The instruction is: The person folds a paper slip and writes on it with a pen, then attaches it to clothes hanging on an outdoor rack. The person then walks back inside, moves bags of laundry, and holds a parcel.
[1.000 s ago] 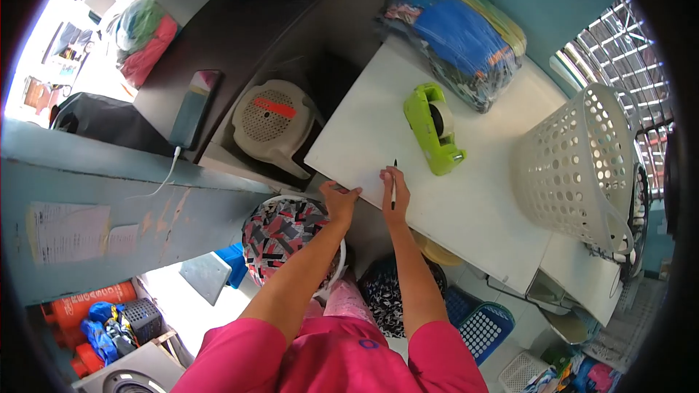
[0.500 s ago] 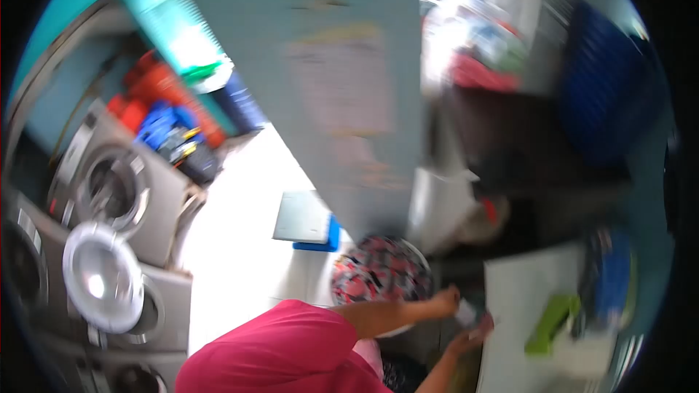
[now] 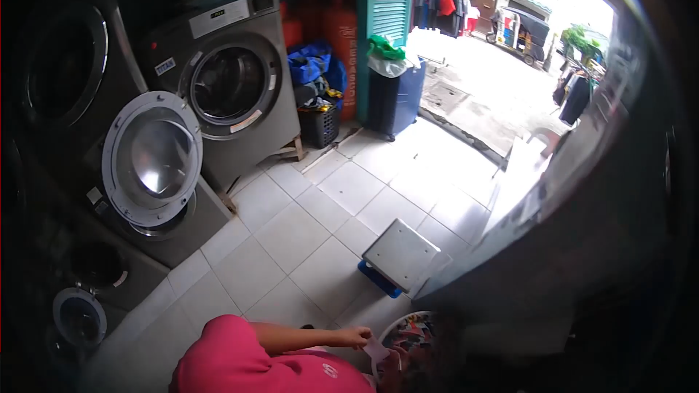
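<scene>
My left hand [image 3: 356, 336] pinches a pale slip [image 3: 376, 350] by the rim of the white-edged basket [image 3: 385, 332]; my right hand [image 3: 394, 367] is beside it, too dark to tell its grip. Beyond my arm, open tiled floor [image 3: 291, 236] runs between the washer [image 3: 251, 142] and the metal-topped stand [image 3: 401, 255].

Harsh daylight from the doorway [image 3: 470, 94] at two o'clock bleaches the floor tiles [image 3: 437, 175]. Four o'clock sinks into shadow (a washer door [image 3: 149, 156] glints at nine), edges bowing into black.
</scene>
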The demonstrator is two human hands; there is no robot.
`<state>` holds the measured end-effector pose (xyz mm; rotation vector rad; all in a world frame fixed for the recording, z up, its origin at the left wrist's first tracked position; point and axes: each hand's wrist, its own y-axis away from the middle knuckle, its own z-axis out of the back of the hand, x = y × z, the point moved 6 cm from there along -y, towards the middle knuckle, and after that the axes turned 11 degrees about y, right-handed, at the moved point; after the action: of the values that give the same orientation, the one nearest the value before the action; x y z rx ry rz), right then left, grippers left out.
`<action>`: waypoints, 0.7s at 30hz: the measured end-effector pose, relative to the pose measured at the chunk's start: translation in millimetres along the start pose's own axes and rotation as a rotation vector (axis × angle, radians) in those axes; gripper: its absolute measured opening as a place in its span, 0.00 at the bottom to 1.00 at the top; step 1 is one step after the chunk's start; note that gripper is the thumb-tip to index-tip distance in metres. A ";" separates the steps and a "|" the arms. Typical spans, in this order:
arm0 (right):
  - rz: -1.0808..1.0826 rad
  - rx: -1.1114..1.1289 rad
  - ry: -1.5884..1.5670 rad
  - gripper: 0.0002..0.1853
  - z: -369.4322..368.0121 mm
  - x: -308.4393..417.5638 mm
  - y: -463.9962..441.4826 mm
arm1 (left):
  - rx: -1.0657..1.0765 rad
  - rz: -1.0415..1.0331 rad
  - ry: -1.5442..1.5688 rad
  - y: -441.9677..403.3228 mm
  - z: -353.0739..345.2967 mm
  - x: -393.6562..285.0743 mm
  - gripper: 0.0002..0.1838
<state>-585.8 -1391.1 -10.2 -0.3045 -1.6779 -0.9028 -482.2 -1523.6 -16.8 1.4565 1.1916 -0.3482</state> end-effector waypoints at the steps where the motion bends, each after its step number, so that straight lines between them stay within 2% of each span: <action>1: -0.006 0.020 0.010 0.15 -27.2 3.1 -4.6 | -0.093 -0.034 0.012 23.6 25.0 -3.4 0.16; 3: 0.080 0.212 0.168 0.09 -93.1 18.7 -20.0 | -0.173 -0.086 0.084 52.0 71.9 4.8 0.16; 6: 0.093 0.277 0.166 0.08 -174.4 45.9 -38.0 | -0.258 -0.187 0.180 90.8 133.7 3.0 0.14; 9: 0.086 0.389 0.110 0.08 -233.1 57.6 -61.4 | -0.449 -0.264 0.254 126.9 178.6 -15.8 0.11; 11: 0.094 0.430 0.139 0.09 -260.7 69.9 -71.6 | -0.504 -0.275 0.272 133.0 200.7 -24.3 0.12; 15: 0.099 0.482 0.233 0.14 -301.5 81.9 -110.0 | -0.575 -0.318 0.336 113.8 249.0 -37.7 0.13; 17: 0.084 0.500 0.291 0.18 -322.5 101.1 -133.4 | -0.522 -0.324 0.329 95.7 275.3 -50.3 0.14; 21: 0.139 0.560 0.336 0.16 -358.4 112.7 -215.8 | -0.536 -0.349 0.281 52.6 337.8 -96.8 0.14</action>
<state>-500.0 -1814.3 25.9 0.1079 -1.5001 -0.3311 -346.7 -1852.0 -11.1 0.8474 1.6236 -0.0434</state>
